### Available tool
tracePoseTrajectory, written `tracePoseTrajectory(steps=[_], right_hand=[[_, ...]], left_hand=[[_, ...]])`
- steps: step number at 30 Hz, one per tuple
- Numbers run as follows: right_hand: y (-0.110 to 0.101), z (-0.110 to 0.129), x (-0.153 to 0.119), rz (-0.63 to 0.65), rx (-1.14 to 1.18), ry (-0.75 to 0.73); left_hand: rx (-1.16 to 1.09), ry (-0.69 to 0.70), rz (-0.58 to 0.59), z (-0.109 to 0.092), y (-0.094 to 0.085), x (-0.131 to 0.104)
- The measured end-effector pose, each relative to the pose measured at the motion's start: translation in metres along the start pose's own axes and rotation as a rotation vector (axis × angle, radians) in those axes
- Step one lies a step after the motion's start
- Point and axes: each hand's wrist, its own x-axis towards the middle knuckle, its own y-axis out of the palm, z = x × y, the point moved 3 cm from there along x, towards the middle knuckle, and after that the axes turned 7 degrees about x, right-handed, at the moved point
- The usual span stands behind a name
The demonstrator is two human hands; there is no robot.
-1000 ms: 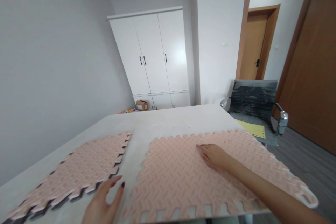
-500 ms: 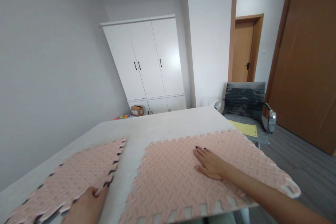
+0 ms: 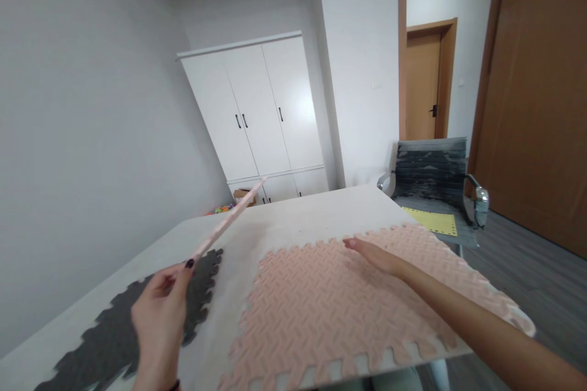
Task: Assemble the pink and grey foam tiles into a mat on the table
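Your two bare hands, one raised and pinched shut, one stretched flat.

Your left hand (image 3: 158, 317) is lifted in the lower left, wrist bent up, back of the hand toward you; its fingers (image 3: 170, 277) curl in against the thumb, whose dark-painted nail shows at the top, closing on a thin edge. Your right arm reaches in from the lower right corner, forearm bare and nearly straight, running up and leftward. Your right hand (image 3: 375, 255) lies at its end, palm down, fingers together and extended flat, tips pointing left, nothing gripped.
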Motion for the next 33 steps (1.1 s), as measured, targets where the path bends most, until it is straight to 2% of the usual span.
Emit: tracePoseTrajectory(steps=[2,4,6,9,12,15,17,22,25,29,33], right_hand=[[-0.018,0.006,0.004,-0.043,0.261,0.045],[-0.041,0.009,0.004,-0.095,0.501,0.069],[-0.068,0.005,0.003,-0.161,0.649,0.066],[-0.111,-0.011,-0.002,-0.277,0.75,0.088],[-0.15,-0.028,-0.011,-0.401,0.851,0.143],[-0.179,-0.039,-0.017,-0.453,0.931,0.18],[-0.194,-0.049,-0.017,-0.493,0.887,0.213],[-0.215,-0.094,-0.004,-0.597,0.196,0.555],[-0.224,-0.117,0.012,-0.622,0.027,0.615],[-0.237,-0.137,0.029,-0.621,-0.191,0.647],[-0.242,-0.154,0.032,-0.61,-0.435,0.66]], left_hand=[[-0.124,0.037,0.168,-0.036,0.035,-0.01],[-0.208,0.141,0.407,-0.069,0.073,-0.023],[-0.254,0.245,0.576,-0.097,0.108,-0.036],[-0.275,0.375,0.715,-0.128,0.153,-0.049],[-0.267,0.475,0.756,-0.147,0.189,-0.051],[-0.237,0.539,0.756,-0.155,0.224,-0.049],[-0.202,0.563,0.766,-0.155,0.249,-0.051],[-0.03,0.568,0.82,-0.146,0.313,-0.071],[0.101,0.562,0.86,-0.138,0.344,-0.081],[0.227,0.588,0.914,-0.132,0.367,-0.082],[0.329,0.629,0.951,-0.129,0.374,-0.081]])
